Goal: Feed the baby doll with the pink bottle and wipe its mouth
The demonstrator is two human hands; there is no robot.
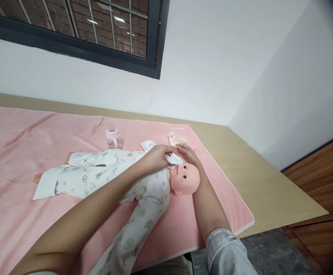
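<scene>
A baby doll (149, 185) in white printed clothes lies on its back, its bald head (191, 179) toward the right. My left hand (156, 157) reaches across the doll's chest and pinches a white wipe (174, 159) beside its mouth and cheek. Behind the far side of the head is my right hand (188, 153), its fingers extended toward the wipe. My right wrist passes close around the crown of the head. The far cheek and part of my right palm are hidden.
The doll lies on a pink blanket (20, 152) over a wooden table (269, 191). A pink-topped baby bottle (113, 138) stands beyond its legs. A small crinkled plastic packet (175, 138) lies just past my hands. A white wall and a barred window (112, 26) are behind.
</scene>
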